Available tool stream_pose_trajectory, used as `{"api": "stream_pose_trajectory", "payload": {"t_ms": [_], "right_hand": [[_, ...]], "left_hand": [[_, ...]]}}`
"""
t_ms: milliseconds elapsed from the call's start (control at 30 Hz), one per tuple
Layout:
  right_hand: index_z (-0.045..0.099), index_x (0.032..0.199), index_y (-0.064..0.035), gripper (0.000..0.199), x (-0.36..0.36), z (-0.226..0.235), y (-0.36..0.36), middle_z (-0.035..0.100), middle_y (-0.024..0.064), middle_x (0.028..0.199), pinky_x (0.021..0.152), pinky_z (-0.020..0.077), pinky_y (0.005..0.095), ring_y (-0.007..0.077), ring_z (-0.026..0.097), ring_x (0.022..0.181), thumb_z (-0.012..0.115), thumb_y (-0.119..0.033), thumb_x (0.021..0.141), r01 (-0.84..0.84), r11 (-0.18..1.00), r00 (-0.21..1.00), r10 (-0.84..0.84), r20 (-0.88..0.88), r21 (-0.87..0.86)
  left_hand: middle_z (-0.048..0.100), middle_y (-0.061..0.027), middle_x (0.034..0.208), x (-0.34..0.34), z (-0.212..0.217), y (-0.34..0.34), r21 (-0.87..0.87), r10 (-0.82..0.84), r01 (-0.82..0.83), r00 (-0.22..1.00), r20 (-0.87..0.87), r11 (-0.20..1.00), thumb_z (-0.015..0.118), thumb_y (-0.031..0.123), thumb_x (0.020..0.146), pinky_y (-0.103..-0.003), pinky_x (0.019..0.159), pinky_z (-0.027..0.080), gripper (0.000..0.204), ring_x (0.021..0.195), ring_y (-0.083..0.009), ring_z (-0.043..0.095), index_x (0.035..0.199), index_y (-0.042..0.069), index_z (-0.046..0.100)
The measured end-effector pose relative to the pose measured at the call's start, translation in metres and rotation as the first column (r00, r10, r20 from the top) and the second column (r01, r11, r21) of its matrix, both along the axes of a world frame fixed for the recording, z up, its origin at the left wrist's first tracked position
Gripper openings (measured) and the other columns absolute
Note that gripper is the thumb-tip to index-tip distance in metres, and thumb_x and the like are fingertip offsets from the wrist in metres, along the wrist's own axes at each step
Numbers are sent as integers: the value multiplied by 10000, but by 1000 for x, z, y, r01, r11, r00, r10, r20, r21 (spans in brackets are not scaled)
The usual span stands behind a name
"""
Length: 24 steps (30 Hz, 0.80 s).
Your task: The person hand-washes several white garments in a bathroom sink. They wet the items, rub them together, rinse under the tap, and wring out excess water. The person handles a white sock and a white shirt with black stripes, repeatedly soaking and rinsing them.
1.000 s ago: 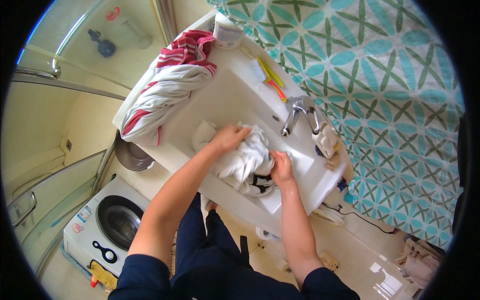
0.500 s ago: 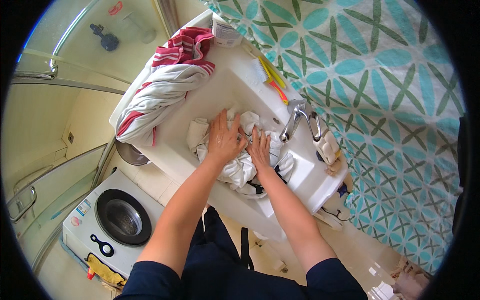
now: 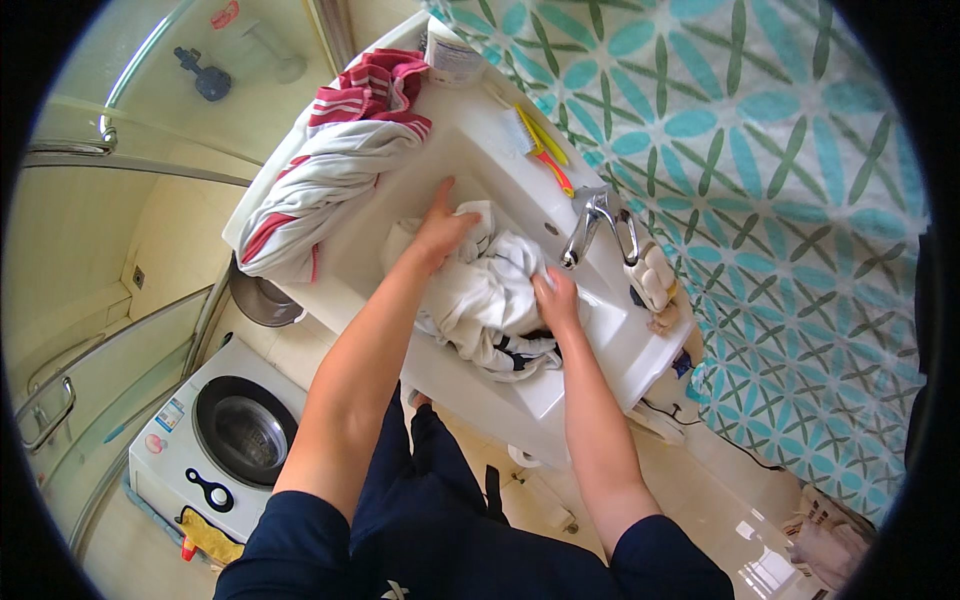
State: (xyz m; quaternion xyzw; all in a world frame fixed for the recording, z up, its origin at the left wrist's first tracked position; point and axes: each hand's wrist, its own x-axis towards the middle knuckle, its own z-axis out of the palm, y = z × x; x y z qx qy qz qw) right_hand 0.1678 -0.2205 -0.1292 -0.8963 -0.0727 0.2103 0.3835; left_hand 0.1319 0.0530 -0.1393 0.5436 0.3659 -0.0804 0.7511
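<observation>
Garment: crumpled white cloth with dark trim [image 3: 490, 300], bunched in white ceramic basin [image 3: 590, 330], under both palms.
Left hand [image 3: 443, 228]: fingers spread, pressing.
Right hand [image 3: 556, 297]: fingers curled, gripping cloth below chrome tap [image 3: 590, 225].
Advice: knead evenly, keeping cloth inside basin.

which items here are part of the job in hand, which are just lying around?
In hand:
left hand
right hand
white garment in the sink

Lying about:
red-and-white cloth over the sink edge
tap
toothbrushes
small washing machine
</observation>
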Motion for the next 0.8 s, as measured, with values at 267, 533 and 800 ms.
{"api": "stream_pose_trajectory", "payload": {"t_ms": [267,533,800], "right_hand": [[672,853,24,273,-84,162,-50,663,189,698,590,476,412,281,573,580,732,-237,906,-189,908,958,255,134,-375],[648,878,32,255,-81,236,-84,579,221,691,649,483,473,357,603,645,671,-214,943,83,891,985,-5,174,-446],[638,1303,-29,430,-93,193,-54,606,214,1314,1008,494,495,416,586,1237,707,-226,927,-164,844,926,310,216,-510]], "left_hand": [[632,-136,1201,-62,47,19,-640,531,-438,846,-56,631,564,99,1011,-433,1001,527,243,1146,-270,632,1237,12,536],[542,-165,1407,-89,69,13,-727,616,-467,784,-78,503,389,55,1070,-545,1113,451,283,1307,-330,553,1336,-5,462],[561,-167,1388,-112,118,-12,-779,607,-368,794,20,508,425,101,1097,-546,1150,426,243,1292,-322,574,1315,6,470]]}}
